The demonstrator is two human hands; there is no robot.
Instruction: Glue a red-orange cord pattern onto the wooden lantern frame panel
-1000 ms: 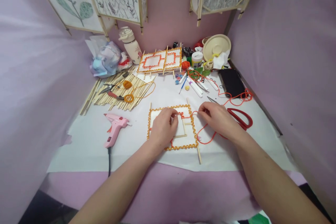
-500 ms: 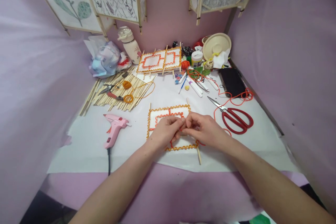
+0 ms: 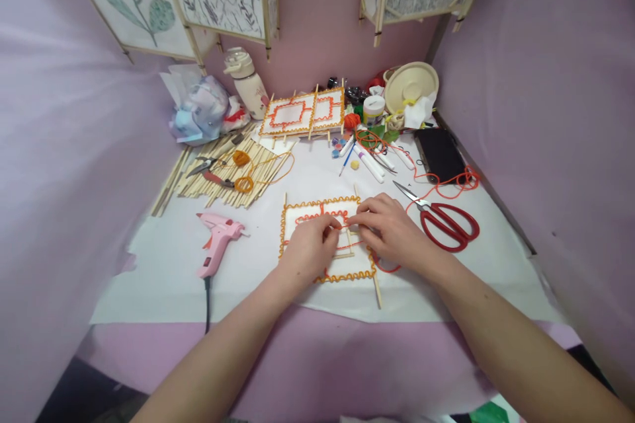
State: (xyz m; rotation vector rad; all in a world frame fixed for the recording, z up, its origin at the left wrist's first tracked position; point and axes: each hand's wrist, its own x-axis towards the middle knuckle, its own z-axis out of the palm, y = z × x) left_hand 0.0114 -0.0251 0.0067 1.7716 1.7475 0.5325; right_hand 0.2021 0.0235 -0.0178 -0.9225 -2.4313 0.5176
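A small white panel (image 3: 302, 217) framed in sticks and edged with orange trim lies on the white sheet in front of me. A red cord (image 3: 327, 215) runs along its inner frame. My left hand (image 3: 311, 249) rests on the panel's middle, fingers pinched on the cord. My right hand (image 3: 391, 231) meets it from the right, fingertips pinched on the same red cord beside the inner stick. The loose cord trails right toward the red scissors (image 3: 446, 221).
A pink glue gun (image 3: 217, 244) lies left of the panel. Wooden sticks (image 3: 223, 172), pliers (image 3: 211, 172) and orange trim lie behind it. Finished panels (image 3: 302, 112), a bottle (image 3: 245, 86), markers (image 3: 370, 162), a jar (image 3: 373, 110), a bowl (image 3: 411, 84) and a black phone (image 3: 439, 153) crowd the back.
My right hand came in from the right to meet the left over the panel. Both then shifted slightly up the panel, pressing the red cord at the inner frame.
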